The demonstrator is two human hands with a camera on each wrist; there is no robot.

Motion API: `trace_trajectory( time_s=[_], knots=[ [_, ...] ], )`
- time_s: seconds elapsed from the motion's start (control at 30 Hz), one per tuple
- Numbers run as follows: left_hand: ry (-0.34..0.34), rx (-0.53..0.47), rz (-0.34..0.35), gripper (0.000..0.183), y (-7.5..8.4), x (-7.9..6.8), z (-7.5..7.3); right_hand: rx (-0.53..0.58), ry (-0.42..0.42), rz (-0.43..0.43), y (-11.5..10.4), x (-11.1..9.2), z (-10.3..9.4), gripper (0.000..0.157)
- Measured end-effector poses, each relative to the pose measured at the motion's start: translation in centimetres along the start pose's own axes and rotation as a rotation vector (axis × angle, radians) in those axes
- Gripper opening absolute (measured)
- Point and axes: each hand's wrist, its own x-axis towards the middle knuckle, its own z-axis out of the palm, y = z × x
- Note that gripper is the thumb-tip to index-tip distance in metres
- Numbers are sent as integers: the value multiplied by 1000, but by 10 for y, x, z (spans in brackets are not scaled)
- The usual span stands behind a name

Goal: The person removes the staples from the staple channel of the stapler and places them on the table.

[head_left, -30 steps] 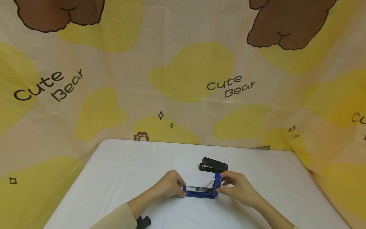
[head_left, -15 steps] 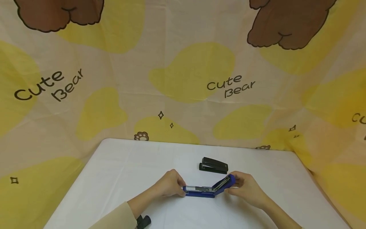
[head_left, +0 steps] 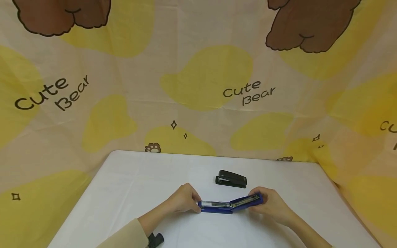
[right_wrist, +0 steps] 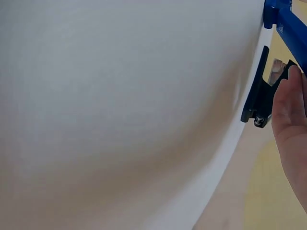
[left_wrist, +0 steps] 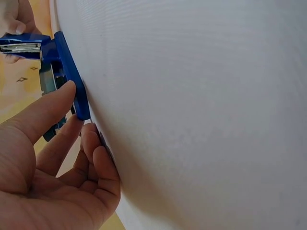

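Observation:
A blue stapler (head_left: 216, 209) lies on the white table, its top arm (head_left: 247, 202) swung far back to the right so the metal staple channel shows. My left hand (head_left: 185, 199) pinches the left end of its base between thumb and forefinger. In the left wrist view the thumb and forefinger of the left hand (left_wrist: 67, 158) press the blue base (left_wrist: 72, 76), the other fingers curled beneath. My right hand (head_left: 273, 203) grips the free end of the raised arm, thumb in front partly hidden behind it. The right wrist view shows the right hand (right_wrist: 291, 120) at the blue arm (right_wrist: 293, 36).
A black stapler (head_left: 231, 179) stands on the white table (head_left: 155, 172) just behind the blue one. A small black object (head_left: 156, 240) lies beside the left sleeve (head_left: 128, 236). A patterned cloth (head_left: 198, 86) hangs behind the table.
My right hand has swung the blue stapler's top arm from upright down to the right, nearly flat. The left hand has kept its hold on the base.

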Motion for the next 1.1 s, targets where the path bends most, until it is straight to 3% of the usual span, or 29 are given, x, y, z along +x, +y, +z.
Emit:
trace_trajectory(
  time_s=[0.63,0.9,1.1],
  knots=[
    [-6,-1,-8,21,0,0,-1,-91,-58,104,9,-1,-2,38],
    [-4,7,-12,21,2,0,-1,-139,-102,58,-3,0,-11,41],
    [-2,-1,-25,21,2,0,-1,-173,-57,-42,-18,2,-23,40]
  ],
)
